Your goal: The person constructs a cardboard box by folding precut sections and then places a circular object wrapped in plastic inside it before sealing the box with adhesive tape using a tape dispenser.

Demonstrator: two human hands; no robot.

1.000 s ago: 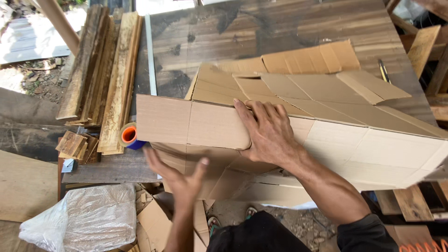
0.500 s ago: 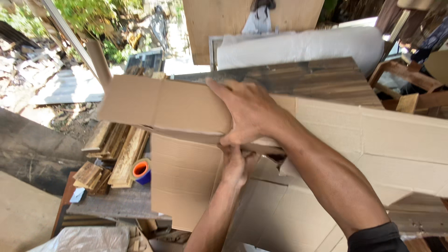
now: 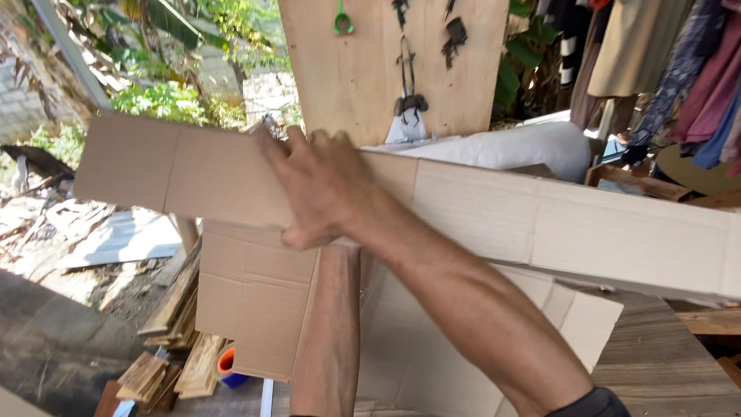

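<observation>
right hand (image 3: 320, 189) grips cardboard box (image 3: 494, 212) top edge.

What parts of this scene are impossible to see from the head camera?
- Left hand: hidden behind the right hand and the cardboard box; only its forearm shows.
- Box's right end: cut off by the picture edge.
- Tape roll: mostly covered by the lower flap.

One flattened cardboard box (image 3: 478, 216) and one orange-and-blue tape roll (image 3: 228, 367) are visible. Two hands work here: right hand (image 3: 320, 185), the left hidden behind the cardboard.
</observation>
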